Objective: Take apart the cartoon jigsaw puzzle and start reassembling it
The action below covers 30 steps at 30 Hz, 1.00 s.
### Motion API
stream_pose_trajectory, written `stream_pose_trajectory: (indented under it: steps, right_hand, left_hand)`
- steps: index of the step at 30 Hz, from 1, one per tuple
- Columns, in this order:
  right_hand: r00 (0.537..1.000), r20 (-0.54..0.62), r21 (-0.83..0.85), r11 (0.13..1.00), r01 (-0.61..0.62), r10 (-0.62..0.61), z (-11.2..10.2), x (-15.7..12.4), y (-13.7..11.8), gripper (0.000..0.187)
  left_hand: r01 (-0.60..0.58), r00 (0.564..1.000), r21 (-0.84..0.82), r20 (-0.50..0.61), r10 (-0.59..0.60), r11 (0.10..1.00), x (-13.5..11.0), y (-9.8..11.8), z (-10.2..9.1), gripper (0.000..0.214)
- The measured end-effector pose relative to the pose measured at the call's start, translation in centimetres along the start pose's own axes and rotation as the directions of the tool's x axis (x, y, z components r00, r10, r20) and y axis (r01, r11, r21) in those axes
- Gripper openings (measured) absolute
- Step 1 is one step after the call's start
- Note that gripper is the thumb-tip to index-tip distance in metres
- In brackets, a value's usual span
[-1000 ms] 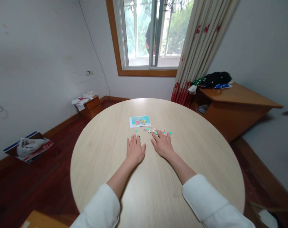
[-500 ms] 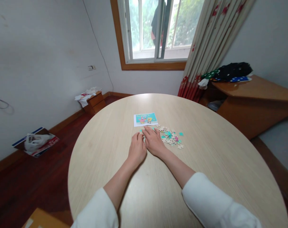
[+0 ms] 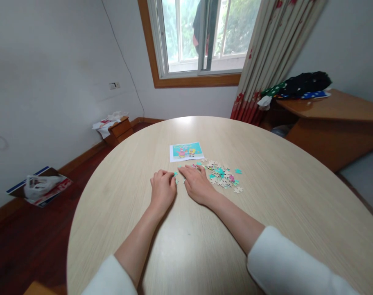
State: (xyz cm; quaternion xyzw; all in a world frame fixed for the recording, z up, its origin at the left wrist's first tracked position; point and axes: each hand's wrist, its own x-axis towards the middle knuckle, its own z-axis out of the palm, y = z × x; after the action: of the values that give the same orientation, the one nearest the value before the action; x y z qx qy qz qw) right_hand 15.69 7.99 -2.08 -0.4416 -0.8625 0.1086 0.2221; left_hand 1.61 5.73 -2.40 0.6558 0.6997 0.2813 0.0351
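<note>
Round wood-grain table [image 3: 112, 229], left hand [image 3: 163, 188] curled beside small turquoise jigsaw pieces [image 3: 175, 173], its grip unclear, right hand [image 3: 198, 184] apart from it, palm down, fingers extended, jigsaw pile [image 3: 220, 173] just right of that hand, printed SpongeBob picture [image 3: 186, 152] beyond both.

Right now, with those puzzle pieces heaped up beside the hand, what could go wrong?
The right hand lies beside the heap of puzzle pieces, so a sideways sweep might scatter them. The heap also sits close to the picture sheet; a nudge could push pieces onto it. A small teal piece beside the left hand might get covered.
</note>
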Motion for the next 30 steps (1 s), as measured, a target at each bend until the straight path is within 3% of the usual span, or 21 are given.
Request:
stream_pose_trajectory:
  steps: [10,30]
  right_hand:
    - [0.999,-0.024,0.022,0.999,0.034,-0.033,0.21,0.11,0.32,0.051]
    - [0.998,-0.021,0.026,0.998,0.052,-0.051,0.35,0.24,0.69,0.049]
  left_hand:
    - [0.029,1.000,0.072,0.007,-0.029,0.997,-0.02,0.10,0.02,0.034]
    - [0.036,0.998,0.167,0.047,-0.045,0.985,-0.14,0.79,-0.36,0.030]
